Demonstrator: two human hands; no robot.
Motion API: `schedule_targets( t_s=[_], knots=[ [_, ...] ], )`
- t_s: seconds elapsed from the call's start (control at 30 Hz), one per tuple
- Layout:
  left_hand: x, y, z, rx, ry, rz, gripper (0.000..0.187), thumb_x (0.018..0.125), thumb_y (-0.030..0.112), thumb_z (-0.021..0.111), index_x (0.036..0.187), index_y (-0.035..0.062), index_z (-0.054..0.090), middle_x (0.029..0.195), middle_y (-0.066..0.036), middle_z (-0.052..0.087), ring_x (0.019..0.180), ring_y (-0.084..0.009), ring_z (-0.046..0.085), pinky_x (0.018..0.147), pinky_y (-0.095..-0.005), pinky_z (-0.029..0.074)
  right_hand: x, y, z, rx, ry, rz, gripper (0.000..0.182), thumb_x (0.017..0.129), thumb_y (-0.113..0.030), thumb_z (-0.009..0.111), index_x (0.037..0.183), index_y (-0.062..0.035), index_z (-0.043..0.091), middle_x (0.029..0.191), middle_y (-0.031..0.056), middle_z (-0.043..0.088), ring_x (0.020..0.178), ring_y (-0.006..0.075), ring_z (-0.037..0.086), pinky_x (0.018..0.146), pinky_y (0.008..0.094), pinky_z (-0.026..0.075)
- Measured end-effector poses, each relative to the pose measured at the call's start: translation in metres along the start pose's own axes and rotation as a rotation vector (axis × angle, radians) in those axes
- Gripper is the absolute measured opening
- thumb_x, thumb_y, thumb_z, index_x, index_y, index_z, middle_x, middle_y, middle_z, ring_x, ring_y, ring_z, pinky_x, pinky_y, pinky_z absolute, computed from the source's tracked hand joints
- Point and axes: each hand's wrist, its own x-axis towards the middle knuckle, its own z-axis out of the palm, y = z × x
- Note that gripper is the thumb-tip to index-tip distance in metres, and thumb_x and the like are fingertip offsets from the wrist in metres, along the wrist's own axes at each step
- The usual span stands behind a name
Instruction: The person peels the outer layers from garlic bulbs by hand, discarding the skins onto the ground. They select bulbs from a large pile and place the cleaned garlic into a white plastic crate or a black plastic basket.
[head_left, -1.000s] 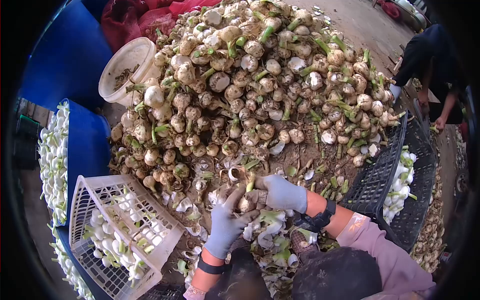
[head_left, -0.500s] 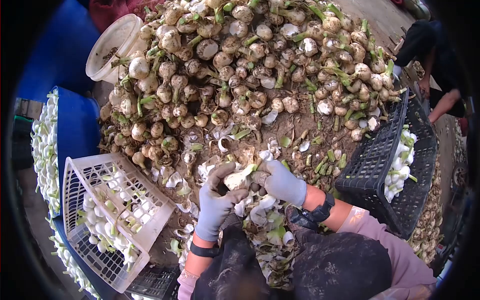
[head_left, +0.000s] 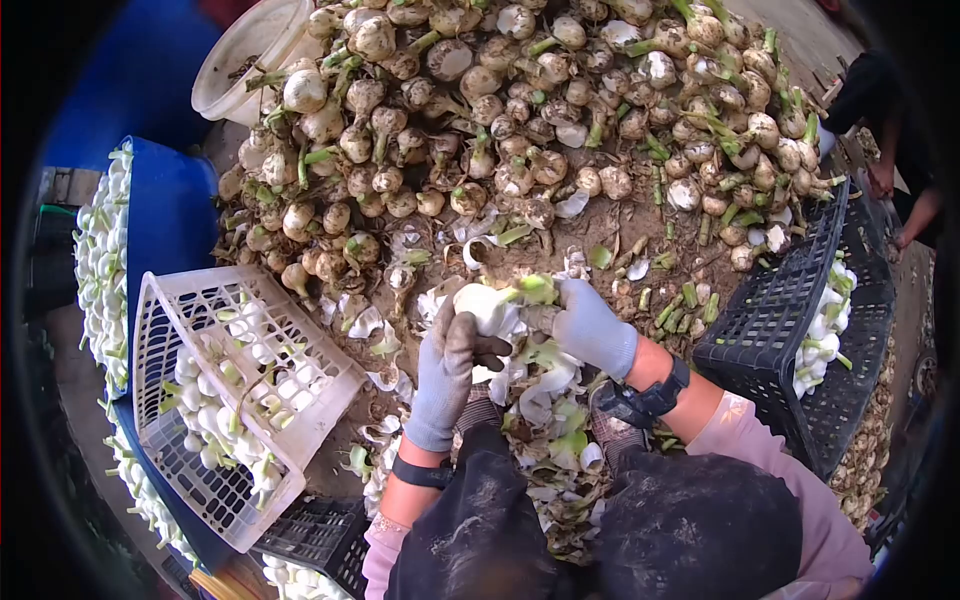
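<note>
My left hand (head_left: 450, 365), in a soiled grey glove, is wrapped round a white garlic bulb (head_left: 483, 306) whose green stem points right. Close to the stem end, my right hand (head_left: 590, 325) is closed, in a similar glove; loose peel hangs by its fingertips, and its grip is partly hidden. White and green peelings (head_left: 550, 400) lie below and between my hands. Beyond them a large heap of dirty garlic bulbs (head_left: 470, 120) covers the ground.
A white crate (head_left: 320, 410) of clean bulbs lies tilted at left, beside a blue container (head_left: 165, 230). On the right stands a black crate (head_left: 760, 325) with clean bulbs. A white bucket (head_left: 222, 75) is at upper left. Another person's arm (head_left: 887, 160) shows at upper right.
The bulb has been turned and now shows a cleaner white surface. My right hand has moved slightly right and up with peel at its fingers. The whole view has shifted a little.
</note>
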Motion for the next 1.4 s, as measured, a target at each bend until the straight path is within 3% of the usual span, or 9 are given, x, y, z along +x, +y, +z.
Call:
schedule_targets(
  t_s=[0.27,0.43,0.57,0.7,0.87,0.93,1.17,1.3,1.4],
  knots=[
    [0.007,0.009,-0.015,0.364,0.017,0.182,0.041,0.082,0.014,0.075,0.116,-0.0034,0.058,0.112,-0.008,0.060,0.100,-0.0151,0.059,0.089,-0.0292,0.049,-0.001,-0.020,0.004,-0.877,-0.167,-0.057,0.024,0.079,-0.011,0.061,0.100,-0.0005,0.062,0.089,0.0219,0.064,0.086,0.0397,0.062,0.073,0.0435,0.051],
    [-0.005,0.022,-0.012,-0.439,-0.131,0.267,0.032,0.086,0.016,0.069,0.112,0.0000,0.061,0.131,-0.017,0.053,0.117,-0.0310,0.055,0.099,-0.0403,0.047,-0.001,-0.015,-0.007,-1.239,-0.106,-0.049,0.028,0.074,-0.011,0.059,0.101,-0.0064,0.064,0.092,0.0175,0.065,0.082,0.0338,0.065,0.071,0.0434,0.052],
    [-0.022,0.065,-0.032,-0.724,0.123,0.529,0.044,0.090,0.022,0.063,0.128,0.0034,0.052,0.137,-0.022,0.047,0.131,-0.0379,0.041,0.107,-0.0508,0.039,-0.033,-0.006,0.031,-1.270,-1.007,0.073,0.031,0.074,-0.015,0.059,0.104,-0.0082,0.064,0.084,0.0127,0.068,0.084,0.0309,0.068,0.072,0.0412,0.053],
    [-0.090,0.132,-0.080,-1.367,-0.226,0.850,0.079,0.085,0.029,0.066,0.147,0.0056,0.024,0.145,-0.024,0.036,0.131,-0.0400,0.040,0.109,-0.0548,0.034,-0.003,-0.042,0.029,-1.351,-0.754,0.086,0.047,0.077,-0.023,0.065,0.121,-0.0136,0.053,0.078,0.0154,0.065,0.076,0.0322,0.066,0.064,0.0424,0.052],
    [-0.080,0.137,-0.074,-0.973,-0.396,0.938,0.069,0.094,0.038,0.052,0.146,0.0003,0.026,0.145,-0.022,0.037,0.132,-0.0365,0.040,0.110,-0.0473,0.035,0.128,-0.145,0.054,-1.385,-0.118,-0.800,0.020,0.082,-0.012,0.063,0.102,-0.0123,0.064,0.090,0.0111,0.063,0.083,0.0283,0.062,0.075,0.0408,0.050],
    [-0.054,0.120,-0.051,-0.657,0.057,0.739,0.056,0.099,0.039,0.043,0.143,0.0057,0.034,0.137,-0.017,0.048,0.118,-0.0314,0.054,0.099,-0.0414,0.046,0.189,-0.184,0.084,-1.373,0.001,-0.968,0.026,0.085,-0.015,0.063,0.111,-0.0113,0.060,0.101,0.0139,0.062,0.092,0.0345,0.061,0.082,0.0433,0.049],
    [0.048,0.089,-0.053,0.060,0.397,0.481,0.051,0.089,0.017,0.067,0.133,-0.0002,0.045,0.123,-0.011,0.056,0.105,-0.0215,0.061,0.090,-0.0316,0.050,0.291,-0.190,0.123,-1.688,0.000,-0.636,0.062,0.075,-0.004,0.061,0.135,-0.0117,0.046,0.125,0.0245,0.052,0.114,0.0376,0.054,0.096,0.0433,0.045],
    [0.063,0.084,-0.048,0.829,0.793,0.968,0.069,0.076,0.022,0.076,0.133,-0.0019,0.045,0.122,-0.018,0.056,0.109,-0.0274,0.059,0.094,-0.0341,0.047,0.199,-0.151,0.098,-1.086,-0.082,-0.963,0.064,0.071,-0.004,0.069,0.132,-0.0076,0.048,0.117,0.0220,0.056,0.111,0.0376,0.055,0.096,0.0424,0.044],
    [0.056,0.069,-0.042,0.623,0.636,0.790,0.067,0.073,0.021,0.077,0.130,-0.0016,0.048,0.123,-0.020,0.054,0.111,-0.0284,0.058,0.095,-0.0341,0.046,0.123,-0.116,0.068,-0.541,-0.412,-0.432,0.048,0.085,-0.011,0.065,0.130,-0.0016,0.049,0.110,0.0149,0.060,0.103,0.0253,0.059,0.091,0.0353,0.047]
  ],
)
